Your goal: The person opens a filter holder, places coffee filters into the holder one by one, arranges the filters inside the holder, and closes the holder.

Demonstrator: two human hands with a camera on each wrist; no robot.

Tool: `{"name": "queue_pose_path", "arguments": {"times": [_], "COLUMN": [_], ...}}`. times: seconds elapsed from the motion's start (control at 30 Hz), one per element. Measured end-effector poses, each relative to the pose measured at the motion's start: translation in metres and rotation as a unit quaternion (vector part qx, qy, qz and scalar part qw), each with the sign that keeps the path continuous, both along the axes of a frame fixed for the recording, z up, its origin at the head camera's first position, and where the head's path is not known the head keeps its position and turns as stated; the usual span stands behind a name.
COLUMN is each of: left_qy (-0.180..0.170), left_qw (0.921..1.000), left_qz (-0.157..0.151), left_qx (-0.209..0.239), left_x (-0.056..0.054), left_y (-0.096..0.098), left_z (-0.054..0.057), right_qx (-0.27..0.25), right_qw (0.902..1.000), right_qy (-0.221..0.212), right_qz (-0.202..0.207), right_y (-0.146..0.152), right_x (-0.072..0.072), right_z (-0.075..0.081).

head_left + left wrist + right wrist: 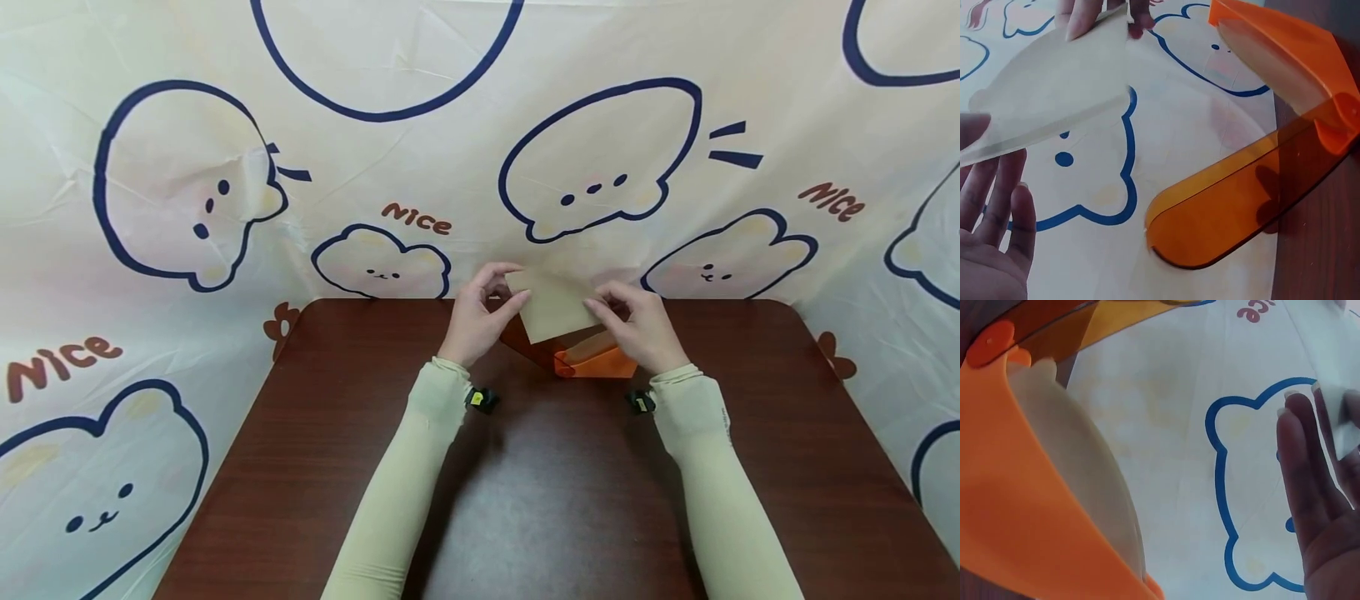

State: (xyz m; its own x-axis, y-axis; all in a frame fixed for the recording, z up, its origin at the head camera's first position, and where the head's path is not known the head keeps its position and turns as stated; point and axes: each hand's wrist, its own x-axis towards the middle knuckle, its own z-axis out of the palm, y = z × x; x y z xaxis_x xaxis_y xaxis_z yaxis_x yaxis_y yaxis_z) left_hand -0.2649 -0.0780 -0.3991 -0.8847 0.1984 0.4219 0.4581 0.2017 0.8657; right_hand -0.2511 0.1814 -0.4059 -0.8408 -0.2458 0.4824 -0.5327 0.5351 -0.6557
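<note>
A beige paper coffee filter (557, 307) is held up in front of me, near the table's back edge. My left hand (474, 323) pinches its left edge between thumb and fingers. At the right edge, my right hand (643, 327) pinches it the same way. In the left wrist view, the filter (1066, 81) shows a curved edge and a straight, layered edge. Just below and behind it, an orange case (609, 364) lies on the table with its translucent amber lid (1222, 206) swung open. More beige filters (1085, 450) are inside the case.
The dark brown wooden table (555, 500) extends toward me. A pale cloth (465, 167) with blue cartoon outlines hangs behind and at both sides. A small black device sits at each wrist, below the light green sleeves (405, 500).
</note>
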Motion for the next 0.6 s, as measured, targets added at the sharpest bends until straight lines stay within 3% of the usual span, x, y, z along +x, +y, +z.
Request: {"name": "queue_pose_path", "arguments": {"times": [0.33,0.6], "left_qy": [0.030,0.027], "left_qw": [0.9987,0.9996], "left_qz": [-0.014,-0.003], "left_qx": [-0.040,0.002], "left_x": [-0.0023,-0.0016], "left_y": [-0.0046,-0.0045], "left_z": [0.0048,0.0035], "right_qx": [0.026,0.017], "right_qw": [0.9995,0.9984], "right_qy": [-0.007,-0.054], "right_qz": [0.018,-0.011], "right_y": [0.0039,0.0058], "right_x": [0.0011,0.0009], "right_z": [0.0036,-0.0010]}}
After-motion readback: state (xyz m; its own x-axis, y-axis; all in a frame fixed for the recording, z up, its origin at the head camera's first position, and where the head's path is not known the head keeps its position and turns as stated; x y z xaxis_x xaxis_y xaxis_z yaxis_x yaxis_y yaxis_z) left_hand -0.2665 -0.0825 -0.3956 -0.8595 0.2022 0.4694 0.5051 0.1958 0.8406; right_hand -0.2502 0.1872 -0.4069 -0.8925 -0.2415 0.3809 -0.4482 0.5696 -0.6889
